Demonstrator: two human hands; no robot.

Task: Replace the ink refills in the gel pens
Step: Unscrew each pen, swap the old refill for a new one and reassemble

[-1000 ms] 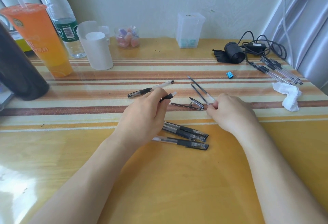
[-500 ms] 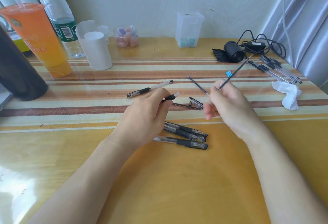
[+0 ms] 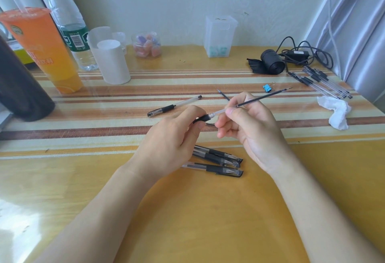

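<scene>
My left hand (image 3: pixel 170 137) grips a pen barrel (image 3: pixel 203 119) by its black grip, open end pointing right. My right hand (image 3: pixel 248 123) pinches a thin dark ink refill (image 3: pixel 264 97) whose rear end sits at the barrel's mouth; its tip points up and right. Three capped gel pens (image 3: pixel 218 159) lie under my hands. One more gel pen (image 3: pixel 174 106) lies beyond my left hand. A loose refill (image 3: pixel 223 94) shows behind my right fingers.
At the back left stand an orange drink cup (image 3: pixel 41 50), a water bottle (image 3: pixel 73 33) and a white cup (image 3: pixel 112 62). A clear box (image 3: pixel 219 35), a candy jar (image 3: pixel 146 45), black cables (image 3: pixel 300 56), several pens (image 3: pixel 325 81), a blue clip (image 3: pixel 267 87) and a crumpled tissue (image 3: pixel 337 112) lie around.
My right hand picked a refill off the table, lifted it and brought its end to the barrel held in my left hand.
</scene>
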